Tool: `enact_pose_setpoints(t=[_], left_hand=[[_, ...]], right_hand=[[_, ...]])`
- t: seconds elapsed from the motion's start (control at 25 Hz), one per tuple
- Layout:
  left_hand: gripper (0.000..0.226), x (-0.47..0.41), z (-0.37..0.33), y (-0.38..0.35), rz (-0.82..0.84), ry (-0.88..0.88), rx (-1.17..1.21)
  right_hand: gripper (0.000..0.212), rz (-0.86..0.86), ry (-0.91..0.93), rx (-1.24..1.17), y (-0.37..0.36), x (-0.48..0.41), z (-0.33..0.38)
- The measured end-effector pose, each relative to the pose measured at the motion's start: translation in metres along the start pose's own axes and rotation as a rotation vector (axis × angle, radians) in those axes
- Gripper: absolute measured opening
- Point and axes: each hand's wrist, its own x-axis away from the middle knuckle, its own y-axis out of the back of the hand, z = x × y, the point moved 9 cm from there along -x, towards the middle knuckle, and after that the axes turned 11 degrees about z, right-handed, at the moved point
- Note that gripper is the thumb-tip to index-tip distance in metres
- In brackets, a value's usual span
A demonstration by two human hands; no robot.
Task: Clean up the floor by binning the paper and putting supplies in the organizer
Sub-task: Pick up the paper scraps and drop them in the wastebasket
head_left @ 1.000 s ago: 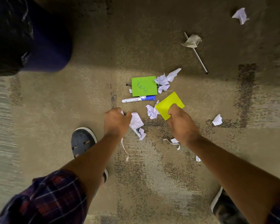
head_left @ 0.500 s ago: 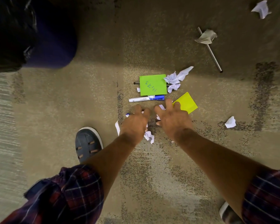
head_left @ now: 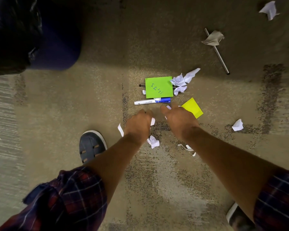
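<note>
My left hand (head_left: 138, 125) is closed around white paper scraps, with a strip hanging out on its left side. My right hand (head_left: 178, 119) is curled over a small white scrap, just left of a yellow sticky pad (head_left: 193, 107). Ahead of both hands lie a white and blue marker (head_left: 152, 101), a green sticky pad (head_left: 158, 87) with a black pen partly under it, and crumpled white paper (head_left: 182, 80). A small crumpled piece (head_left: 153, 142) lies under my left wrist. The bin with a black liner (head_left: 32, 34) stands at the upper left.
More paper lies at the right (head_left: 237, 125) and far upper right (head_left: 269, 10). A silver pen (head_left: 219, 55) lies under a beige wad (head_left: 213, 38). Thin strips (head_left: 187, 147) lie by my right forearm. My shoes (head_left: 91, 145) stand on the carpet.
Both hands moved from spread-out reaching to closing on scraps near the marker. The view shifted slightly, and the left hand now shows a paper strip hanging from it.
</note>
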Motion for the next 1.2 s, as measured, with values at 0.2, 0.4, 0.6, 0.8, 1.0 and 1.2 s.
enact_pose_setpoints(t=[0.2, 0.4, 0.6, 0.8, 1.0, 1.2], left_hand=[[0.024, 0.023, 0.018, 0.026, -0.088, 0.194, 0.697], [0.023, 0.056, 0.023, 0.065, -0.160, 0.278, 1.033], [0.026, 0.084, 0.027, 0.095, -0.179, 0.286, 1.156], [0.009, 0.122, 0.036, 0.098, -0.182, 0.404, 1.584], [0.024, 0.164, 0.062, 0.122, -0.210, 0.527, 2.015], [0.021, 0.198, 0.129, 0.185, -0.366, 0.569, 2.158]], right_hand=[[0.021, -0.195, -0.023, -0.574, 0.044, 0.029, -0.027], [0.031, -0.251, -0.183, -1.189, 0.076, 0.065, -0.062], [0.027, -0.143, -0.268, -1.486, 0.097, 0.100, -0.053], [0.018, -0.109, -0.266, -1.720, 0.119, 0.129, -0.015], [0.034, -0.057, -0.305, -1.771, 0.151, 0.133, 0.068], [0.029, -0.099, -0.216, -1.756, 0.215, 0.111, 0.175]])
